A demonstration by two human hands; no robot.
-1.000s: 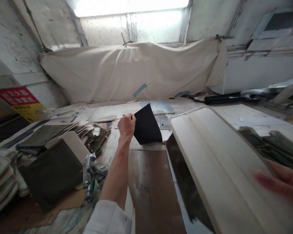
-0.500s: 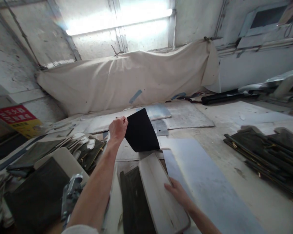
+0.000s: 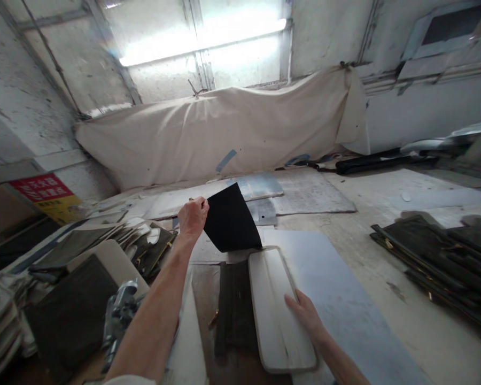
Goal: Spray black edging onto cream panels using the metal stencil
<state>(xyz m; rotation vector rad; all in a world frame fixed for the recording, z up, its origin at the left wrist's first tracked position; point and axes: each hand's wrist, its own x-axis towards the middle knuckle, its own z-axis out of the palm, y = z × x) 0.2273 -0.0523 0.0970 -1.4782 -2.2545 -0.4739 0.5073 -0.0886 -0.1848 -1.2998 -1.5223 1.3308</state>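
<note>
My left hand [image 3: 194, 218] is closed on the upper left corner of a flat black sheet [image 3: 232, 219], holding it raised and tilted above the table. My right hand [image 3: 305, 316] grips the right edge of a white, round-cornered flat panel [image 3: 278, 305], thumb on its upper face and fingers out of sight below. Just left of this panel, partly under it, lies a dark green fabric piece [image 3: 235, 305]. A small brass-coloured zipper pull [image 3: 214, 317] shows at that piece's left edge. The black sheet's lower right corner comes close to the panel's top end; contact is unclear.
A large pale sheet [image 3: 353, 299] covers the table right of the panel. Stacked dark green zippered pieces [image 3: 436, 256] lie farther right. On the left are a heap of dark and pale pieces [image 3: 100, 243] and a metal device [image 3: 120, 310]. Beige cloth [image 3: 224, 128] hangs behind.
My right hand has shifted the white panel rightward and turned it a little. More of the dark green piece and its zipper pull now show. My left hand still holds the black sheet.
</note>
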